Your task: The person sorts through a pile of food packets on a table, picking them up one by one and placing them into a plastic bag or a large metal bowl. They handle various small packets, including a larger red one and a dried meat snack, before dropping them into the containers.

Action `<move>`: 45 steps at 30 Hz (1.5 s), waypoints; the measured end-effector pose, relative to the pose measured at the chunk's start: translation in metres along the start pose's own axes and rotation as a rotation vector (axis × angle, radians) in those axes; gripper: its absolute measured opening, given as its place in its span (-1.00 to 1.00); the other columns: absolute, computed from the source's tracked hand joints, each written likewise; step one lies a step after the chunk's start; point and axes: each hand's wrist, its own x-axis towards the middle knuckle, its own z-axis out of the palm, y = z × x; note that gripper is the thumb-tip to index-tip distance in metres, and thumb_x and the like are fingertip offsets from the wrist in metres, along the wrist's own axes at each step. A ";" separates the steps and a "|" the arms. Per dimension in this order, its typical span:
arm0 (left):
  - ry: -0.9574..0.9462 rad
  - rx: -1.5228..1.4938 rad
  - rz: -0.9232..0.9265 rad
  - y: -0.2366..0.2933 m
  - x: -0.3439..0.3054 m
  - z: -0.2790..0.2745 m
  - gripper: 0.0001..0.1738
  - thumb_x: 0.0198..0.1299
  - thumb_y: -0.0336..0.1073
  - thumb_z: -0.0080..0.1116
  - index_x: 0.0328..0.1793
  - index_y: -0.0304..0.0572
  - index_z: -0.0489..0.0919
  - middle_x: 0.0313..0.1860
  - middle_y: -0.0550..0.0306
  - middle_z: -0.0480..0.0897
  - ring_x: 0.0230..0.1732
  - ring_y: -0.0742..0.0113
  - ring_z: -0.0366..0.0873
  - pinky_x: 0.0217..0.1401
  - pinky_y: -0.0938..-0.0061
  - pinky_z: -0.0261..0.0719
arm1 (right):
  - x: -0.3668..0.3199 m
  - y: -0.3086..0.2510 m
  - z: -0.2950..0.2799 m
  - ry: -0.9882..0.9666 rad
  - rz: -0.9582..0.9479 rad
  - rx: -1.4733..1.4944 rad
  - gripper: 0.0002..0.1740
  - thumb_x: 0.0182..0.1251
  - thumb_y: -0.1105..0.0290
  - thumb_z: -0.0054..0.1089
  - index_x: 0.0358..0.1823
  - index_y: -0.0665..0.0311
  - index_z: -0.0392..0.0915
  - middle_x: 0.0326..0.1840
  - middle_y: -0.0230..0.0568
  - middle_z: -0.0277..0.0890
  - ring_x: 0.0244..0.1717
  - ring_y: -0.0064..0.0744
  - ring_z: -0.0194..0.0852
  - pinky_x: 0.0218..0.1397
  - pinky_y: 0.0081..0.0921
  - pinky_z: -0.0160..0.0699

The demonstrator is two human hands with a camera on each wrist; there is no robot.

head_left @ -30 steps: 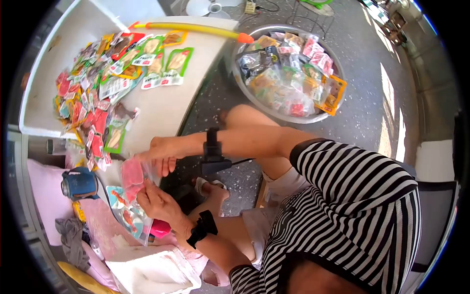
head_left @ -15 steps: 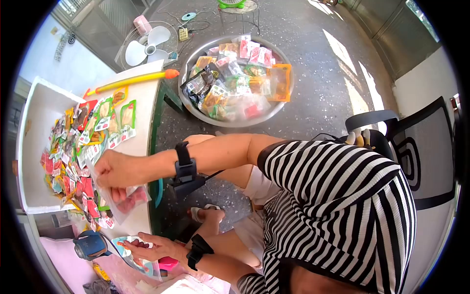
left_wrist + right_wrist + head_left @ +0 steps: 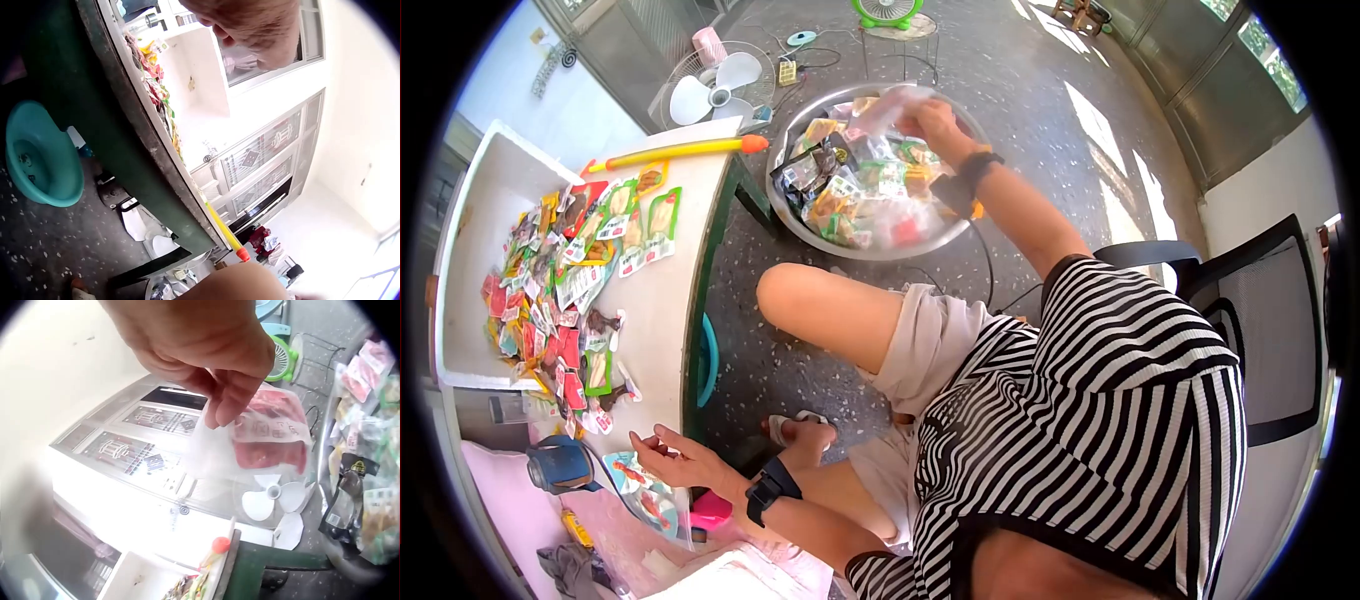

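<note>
My right hand (image 3: 935,125) is over the far side of a metal basin (image 3: 945,237), pinching a clear plastic bag. In the right wrist view this bag (image 3: 272,459) hangs from the fingertips with red and pink packets inside. The basin is filled with similar filled bags. My left hand (image 3: 690,465) is held palm up and empty near the table's front corner, its fingers loosely spread. Close beside it lies a printed clear bag (image 3: 655,500). A heap of small snack packets (image 3: 535,310) spills from a white foam box (image 3: 465,270) onto the table (image 3: 665,350).
A yellow tube with an orange end (image 3: 670,152) lies along the far table edge. Next to the left hand stands a blue flask (image 3: 560,465). Under the table is a teal basin (image 3: 44,156). A white fan (image 3: 720,95) and a small green fan (image 3: 888,10) stand beyond.
Both hands were at the bag over the table; the left let go. My right hand has carried the bag away from the table to the metal basin.
</note>
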 end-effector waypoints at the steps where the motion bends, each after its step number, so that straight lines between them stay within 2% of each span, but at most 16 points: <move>1: -0.002 -0.007 -0.003 -0.001 0.000 0.000 -0.58 0.33 -0.17 0.09 0.15 -0.37 0.52 -0.33 0.08 0.48 -0.33 0.31 0.44 -0.39 0.47 0.40 | -0.004 0.017 -0.028 0.151 0.244 -0.144 -0.86 0.23 0.49 0.14 -0.30 0.45 0.55 -0.41 -0.14 0.61 -0.48 -0.32 0.64 -0.40 -0.44 0.71; 3: -0.004 -0.021 -0.002 -0.003 0.000 0.001 -0.58 0.32 -0.18 0.10 0.14 -0.37 0.53 -0.33 0.07 0.48 -0.33 0.31 0.44 -0.39 0.47 0.40 | 0.006 0.112 -0.134 -0.258 -0.137 -1.012 -0.87 0.15 0.56 0.11 -0.31 0.50 0.52 -0.46 -0.07 0.57 -0.51 -0.25 0.63 -0.51 -0.38 0.68; 4: -0.003 -0.029 0.001 -0.004 0.000 0.001 -0.59 0.32 -0.18 0.10 0.14 -0.37 0.53 -0.33 0.07 0.49 -0.33 0.31 0.44 -0.39 0.47 0.41 | 0.000 0.154 -0.169 -0.294 -0.092 -1.092 -0.89 0.12 0.60 0.08 -0.33 0.52 0.51 -0.48 -0.02 0.56 -0.56 -0.20 0.61 -0.59 -0.31 0.64; 7: -0.007 -0.032 -0.007 -0.008 -0.002 0.002 -0.60 0.32 -0.20 0.11 0.13 -0.38 0.53 -0.33 0.06 0.50 -0.34 0.30 0.44 -0.41 0.46 0.40 | -0.044 0.157 -0.162 -0.679 -0.350 -1.582 -0.92 -0.01 0.54 0.23 -0.46 0.36 0.53 -0.55 -0.09 0.54 -0.59 -0.20 0.57 -0.55 -0.29 0.56; 10: -0.027 -0.011 0.008 -0.008 -0.002 0.005 -0.62 0.31 -0.22 0.12 0.11 -0.39 0.53 -0.34 0.04 0.50 -0.37 0.27 0.43 -0.42 0.43 0.40 | -0.059 0.116 -0.080 -0.792 -0.499 -1.981 -0.79 -0.18 0.36 0.42 -0.65 0.16 0.50 -0.60 -0.14 0.47 -0.53 -0.18 0.53 -0.44 -0.31 0.44; 11: -0.029 0.016 0.014 -0.010 -0.001 0.004 -0.62 0.31 -0.23 0.12 0.11 -0.39 0.53 -0.34 0.04 0.49 -0.37 0.26 0.43 -0.42 0.41 0.40 | -0.035 0.141 -0.084 -0.701 -0.886 -1.611 -0.80 -0.17 0.32 0.39 -0.66 0.15 0.50 -0.58 -0.15 0.48 -0.51 -0.15 0.53 -0.45 -0.28 0.45; 12: -0.043 0.013 -0.041 -0.008 -0.002 0.003 -0.64 0.31 -0.24 0.11 0.10 -0.38 0.54 -0.37 0.03 0.48 -0.38 0.22 0.42 -0.41 0.37 0.39 | -0.054 0.080 -0.017 -0.897 -0.598 -1.932 -0.84 0.00 0.31 0.34 -0.47 0.21 0.58 -0.49 -0.24 0.58 -0.47 -0.26 0.57 -0.43 -0.36 0.53; 13: -0.035 -0.025 -0.032 -0.003 0.000 0.003 -0.65 0.30 -0.26 0.12 0.09 -0.37 0.53 -0.39 0.03 0.47 -0.38 0.19 0.42 -0.41 0.35 0.38 | -0.071 0.051 0.019 -0.770 -0.003 -1.211 -0.77 0.15 0.29 0.26 -0.29 0.30 0.55 -0.39 -0.19 0.62 -0.45 -0.36 0.59 -0.39 -0.45 0.59; 14: -0.039 0.015 -0.018 -0.002 0.001 0.000 -0.63 0.28 -0.23 0.14 0.11 -0.33 0.55 -0.38 0.05 0.50 -0.41 0.24 0.41 -0.41 0.38 0.40 | -0.089 0.023 0.055 -0.443 0.351 -0.413 -0.69 0.29 0.26 0.18 -0.11 0.38 0.53 -0.30 -0.14 0.65 -0.42 -0.45 0.61 -0.36 -0.54 0.65; 22: 0.011 0.043 -0.058 -0.011 0.001 0.003 -0.69 0.09 -0.44 0.19 0.00 -0.32 0.55 -0.42 0.02 0.47 -0.42 0.15 0.43 -0.39 0.31 0.41 | -0.202 -0.079 0.281 -1.355 0.314 0.010 -0.72 0.42 0.33 0.05 0.00 0.35 0.56 -0.35 -0.25 0.64 -0.49 -0.67 0.53 -0.43 -0.74 0.53; 25: 0.051 0.040 -0.047 -0.014 0.001 0.005 -0.70 0.09 -0.44 0.19 -0.01 -0.31 0.56 -0.42 0.03 0.47 -0.43 0.16 0.44 -0.40 0.30 0.41 | -0.224 -0.073 0.323 -1.503 0.282 0.035 -0.72 0.42 0.31 0.05 -0.01 0.34 0.56 -0.35 -0.26 0.64 -0.49 -0.69 0.52 -0.44 -0.75 0.51; 28: 0.019 0.058 -0.137 -0.011 0.002 -0.002 -0.69 0.05 -0.48 0.20 -0.02 -0.29 0.57 -0.41 0.02 0.48 -0.42 0.17 0.48 -0.39 0.36 0.45 | -0.252 -0.040 0.374 -1.572 0.170 -0.007 -0.71 0.42 0.29 0.06 -0.02 0.35 0.57 -0.35 -0.27 0.64 -0.49 -0.70 0.51 -0.44 -0.74 0.49; 32: 0.073 0.098 -0.169 -0.018 0.004 -0.014 -0.76 0.07 -0.50 0.20 -0.08 -0.29 0.61 -0.36 0.03 0.53 -0.41 0.25 0.50 -0.41 0.41 0.46 | -0.266 0.030 0.399 -1.580 0.277 -0.146 -0.74 0.38 0.27 0.09 -0.12 0.33 0.57 -0.40 -0.30 0.62 -0.51 -0.67 0.48 -0.45 -0.71 0.49; 37: 0.242 0.171 -0.356 -0.014 0.022 -0.104 -0.82 0.16 -0.48 0.17 -0.12 -0.36 0.65 -0.36 0.11 0.55 -0.47 0.46 0.39 -0.37 0.62 0.37 | -0.248 0.114 0.385 -1.492 0.376 -0.297 -0.77 0.36 0.29 0.10 -0.17 0.33 0.57 -0.42 -0.27 0.60 -0.53 -0.63 0.48 -0.50 -0.68 0.50; 41: 0.102 0.808 -0.498 -0.081 -0.043 -0.209 -0.78 0.06 -0.45 0.16 -0.15 -0.33 0.68 -0.39 -0.03 0.57 -0.50 0.23 0.47 -0.43 0.36 0.45 | -0.236 0.120 0.381 -1.470 0.371 -0.315 -0.77 0.35 0.30 0.10 -0.18 0.33 0.56 -0.44 -0.25 0.60 -0.53 -0.61 0.49 -0.52 -0.65 0.50; 45: 0.046 0.789 -0.547 -0.066 -0.067 -0.226 -0.76 0.06 -0.44 0.16 -0.13 -0.33 0.68 -0.39 -0.05 0.57 -0.48 0.20 0.49 -0.42 0.38 0.46 | -0.233 0.121 0.383 -1.503 0.403 -0.300 -0.75 0.34 0.28 0.09 -0.18 0.35 0.55 -0.44 -0.21 0.61 -0.53 -0.56 0.51 -0.52 -0.62 0.52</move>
